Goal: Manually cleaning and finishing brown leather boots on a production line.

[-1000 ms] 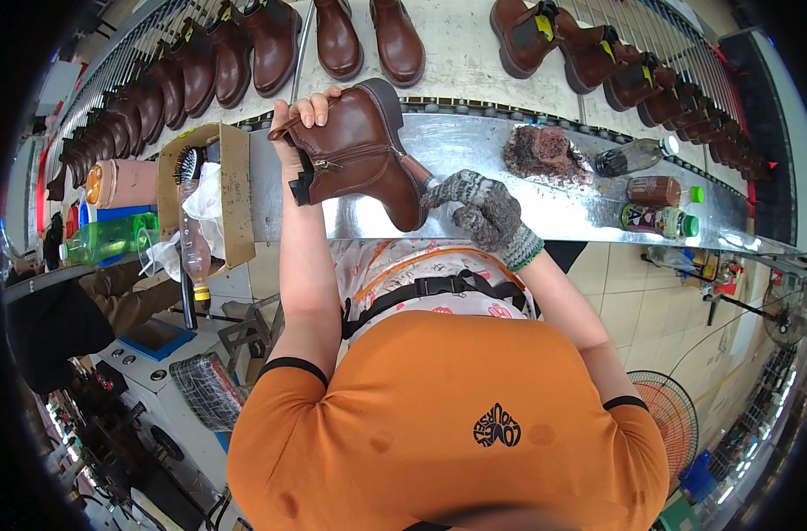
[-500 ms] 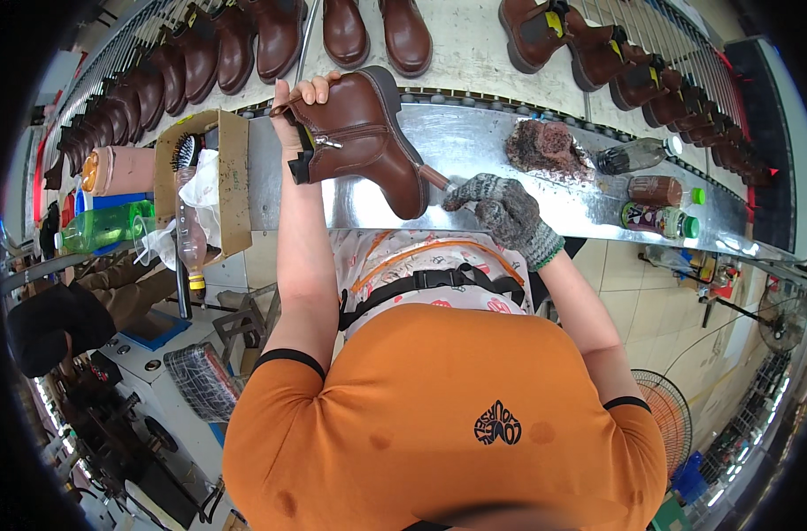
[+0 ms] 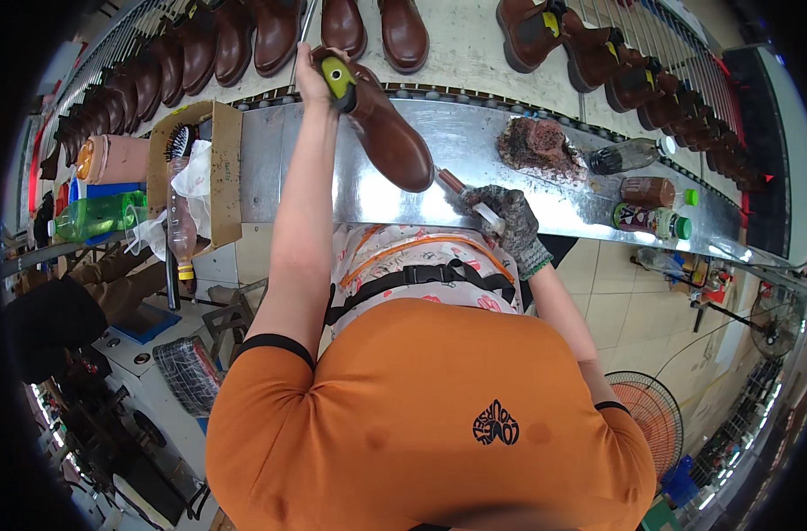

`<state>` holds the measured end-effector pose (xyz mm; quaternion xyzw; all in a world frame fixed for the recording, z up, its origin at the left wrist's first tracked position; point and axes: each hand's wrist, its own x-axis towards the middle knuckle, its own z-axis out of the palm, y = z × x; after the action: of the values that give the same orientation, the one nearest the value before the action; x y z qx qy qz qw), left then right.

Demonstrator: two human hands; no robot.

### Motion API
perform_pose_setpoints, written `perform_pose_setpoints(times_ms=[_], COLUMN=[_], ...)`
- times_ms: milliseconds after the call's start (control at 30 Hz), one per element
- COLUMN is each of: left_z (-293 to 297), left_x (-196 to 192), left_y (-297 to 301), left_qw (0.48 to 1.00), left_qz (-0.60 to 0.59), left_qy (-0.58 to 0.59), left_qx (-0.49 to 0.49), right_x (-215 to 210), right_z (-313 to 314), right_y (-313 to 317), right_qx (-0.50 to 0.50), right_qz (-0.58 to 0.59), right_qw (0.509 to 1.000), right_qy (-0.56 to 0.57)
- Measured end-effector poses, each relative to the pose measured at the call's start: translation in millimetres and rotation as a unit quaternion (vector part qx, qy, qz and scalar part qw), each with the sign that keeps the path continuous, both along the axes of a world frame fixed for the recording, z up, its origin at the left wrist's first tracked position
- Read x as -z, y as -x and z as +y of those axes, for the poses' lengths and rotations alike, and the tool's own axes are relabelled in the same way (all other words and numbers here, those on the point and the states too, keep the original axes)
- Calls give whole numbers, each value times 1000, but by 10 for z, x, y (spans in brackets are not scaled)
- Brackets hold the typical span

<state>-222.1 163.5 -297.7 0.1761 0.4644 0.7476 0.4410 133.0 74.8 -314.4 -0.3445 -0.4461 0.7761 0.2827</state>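
A brown leather ankle boot (image 3: 390,137) hangs over the metal ledge, its toe pointing down and to the right. My bare left hand (image 3: 315,81) is closed around the boot's top, where the green insole shows inside the opening. My right hand (image 3: 510,221), in a grey knitted glove, grips a slim tool (image 3: 451,181) with a reddish-brown end and a white part. The tool's brown end is close to the boot's toe; a small gap seems to lie between them. Most of the tool's middle is hidden by the gloved fingers.
Brown boots line the conveyor (image 3: 474,53) beyond the metal ledge (image 3: 288,150). A stained brown sponge-like lump (image 3: 541,146) lies to the right, near a dark bottle (image 3: 629,157) and two green-capped bottles. At left stands a cardboard box (image 3: 229,181) holding a hairbrush (image 3: 180,142).
The boot has turned from a side view to show its upper and opening, with its toe swung up. My right hand has dropped slightly, and the tool has come away from the sole edge.
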Motion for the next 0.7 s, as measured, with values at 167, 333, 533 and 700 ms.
perform_pose_setpoints(times_ms=[167,333,533,700], left_z=[16,-123,-460,-877], left_x=[497,300,-65,-123], left_y=[6,53,-30,-68], left_qw=[969,826,764,746], left_qz=[223,553,624,631], left_qy=[-23,95,148,205], left_qx=[-107,-56,-68,-53], right_x=[219,10,-133,-273], right_z=[-45,-70,-24,17], right_y=[-65,-91,-94,-134], right_qx=[37,94,137,105], right_qz=[48,2,-44,-26], right_qw=[991,987,988,994], right_qy=[118,133,57,15])
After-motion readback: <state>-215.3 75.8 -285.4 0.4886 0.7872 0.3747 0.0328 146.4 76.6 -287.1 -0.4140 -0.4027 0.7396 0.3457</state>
